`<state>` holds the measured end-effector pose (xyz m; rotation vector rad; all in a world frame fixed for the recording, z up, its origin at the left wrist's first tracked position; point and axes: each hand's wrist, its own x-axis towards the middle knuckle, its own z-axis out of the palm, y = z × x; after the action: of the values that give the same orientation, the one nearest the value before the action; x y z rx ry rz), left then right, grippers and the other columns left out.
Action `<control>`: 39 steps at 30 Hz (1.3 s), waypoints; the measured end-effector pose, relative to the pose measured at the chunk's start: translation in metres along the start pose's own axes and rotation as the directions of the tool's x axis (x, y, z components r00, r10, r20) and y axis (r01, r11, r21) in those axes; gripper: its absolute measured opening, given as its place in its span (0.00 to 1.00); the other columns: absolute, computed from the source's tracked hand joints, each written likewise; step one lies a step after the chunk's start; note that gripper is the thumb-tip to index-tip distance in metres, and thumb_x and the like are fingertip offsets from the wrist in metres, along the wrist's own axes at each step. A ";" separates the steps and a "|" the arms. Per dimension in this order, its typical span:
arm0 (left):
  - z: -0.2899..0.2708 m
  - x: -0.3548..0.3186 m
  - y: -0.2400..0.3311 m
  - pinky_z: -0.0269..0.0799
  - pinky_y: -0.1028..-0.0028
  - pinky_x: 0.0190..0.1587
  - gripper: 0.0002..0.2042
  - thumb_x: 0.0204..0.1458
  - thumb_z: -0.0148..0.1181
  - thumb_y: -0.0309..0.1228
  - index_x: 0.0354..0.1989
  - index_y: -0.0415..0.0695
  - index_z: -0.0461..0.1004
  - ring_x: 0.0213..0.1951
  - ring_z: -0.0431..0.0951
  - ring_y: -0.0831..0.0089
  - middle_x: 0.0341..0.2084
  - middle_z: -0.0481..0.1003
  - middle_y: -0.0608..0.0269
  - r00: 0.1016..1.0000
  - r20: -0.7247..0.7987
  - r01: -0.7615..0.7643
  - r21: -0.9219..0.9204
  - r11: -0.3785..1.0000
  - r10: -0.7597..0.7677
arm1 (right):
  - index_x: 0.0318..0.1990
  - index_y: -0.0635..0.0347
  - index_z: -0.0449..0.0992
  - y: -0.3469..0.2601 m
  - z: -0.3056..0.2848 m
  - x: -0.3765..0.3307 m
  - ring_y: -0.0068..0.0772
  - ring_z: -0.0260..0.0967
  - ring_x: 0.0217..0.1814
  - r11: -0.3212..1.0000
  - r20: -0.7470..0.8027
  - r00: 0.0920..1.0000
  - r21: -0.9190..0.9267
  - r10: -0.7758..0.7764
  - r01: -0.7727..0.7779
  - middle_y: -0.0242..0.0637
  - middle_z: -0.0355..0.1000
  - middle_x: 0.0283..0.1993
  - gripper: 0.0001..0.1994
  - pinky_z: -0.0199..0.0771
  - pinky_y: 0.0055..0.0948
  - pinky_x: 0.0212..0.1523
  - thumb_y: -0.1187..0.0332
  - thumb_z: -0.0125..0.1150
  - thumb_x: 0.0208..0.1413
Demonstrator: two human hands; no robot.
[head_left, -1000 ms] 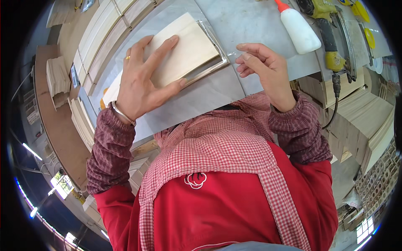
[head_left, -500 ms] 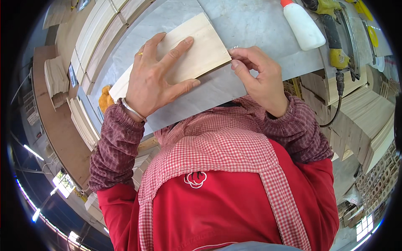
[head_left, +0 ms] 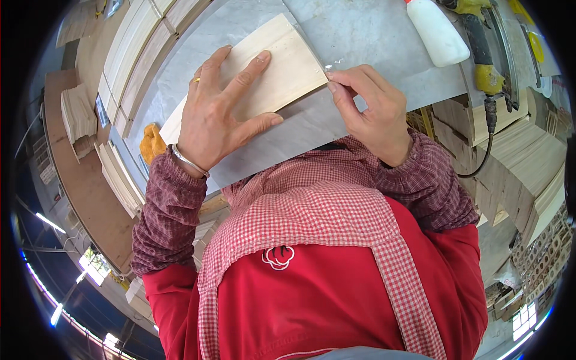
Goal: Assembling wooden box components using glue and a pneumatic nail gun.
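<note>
A pale thin wooden board (head_left: 281, 60) lies slanted on the grey tabletop (head_left: 384, 90). Flat on its near left part rests my left hand (head_left: 219, 114), fingers spread, with a ring and a bracelet on it. At the board's right corner, the thumb and forefinger of my right hand (head_left: 375, 108) come together in a pinch. What is between those fingertips is too small to make out. Small white flecks (head_left: 338, 61) lie on the tabletop just beyond them.
A white bottle with a red cap (head_left: 438, 36) lies at the far right, beside a yellow and black air tool (head_left: 487, 78) with a hose. Stacked wooden boards (head_left: 132, 66) line the left. An orange glove (head_left: 152, 143) is near my left wrist. More board stacks (head_left: 528, 156) stand lower right.
The board and my left hand have shifted slightly to the left. My right fingertips have moved a little and drawn closer together at the board's corner.
</note>
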<state>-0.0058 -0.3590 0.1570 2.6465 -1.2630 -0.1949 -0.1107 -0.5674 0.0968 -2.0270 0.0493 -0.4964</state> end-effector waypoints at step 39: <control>0.010 0.001 0.000 0.59 0.52 0.55 0.35 0.35 0.68 0.49 0.56 0.50 0.71 0.56 0.61 0.47 0.60 0.56 0.42 0.996 -0.042 0.069 -0.146 0.987 -0.076 | 0.50 0.61 0.72 0.008 0.020 0.055 0.22 0.57 0.22 0.998 0.119 0.992 -0.020 -0.049 0.051 0.31 0.63 0.34 0.20 0.59 0.18 0.21 0.77 0.61 0.46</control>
<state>-0.0076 -0.3608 0.1475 2.5593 -1.0952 -0.2251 -0.0519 -0.5681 0.1000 -2.0812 -0.0684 -0.4074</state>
